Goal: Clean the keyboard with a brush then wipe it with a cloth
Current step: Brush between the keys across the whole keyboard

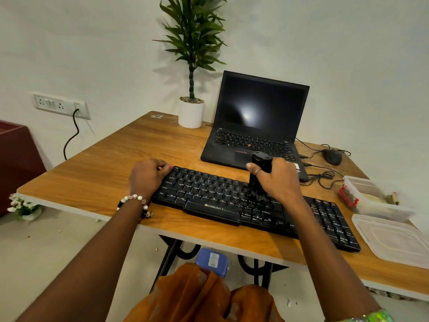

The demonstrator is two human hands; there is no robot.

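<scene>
The right hand (279, 180) has its fingers clamped around a black brush (259, 176), its bristles touching the black Zebronics keyboard (209, 198). The left hand (148, 176) holds the keyboard's far left corner with curled fingers.

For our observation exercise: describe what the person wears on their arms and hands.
Both forearms are bare, without sleeves. The left hand has a pearl, pink and black bead bracelet at its wrist. The right hand wears a thumb ring and a shiny green bangle.
</scene>
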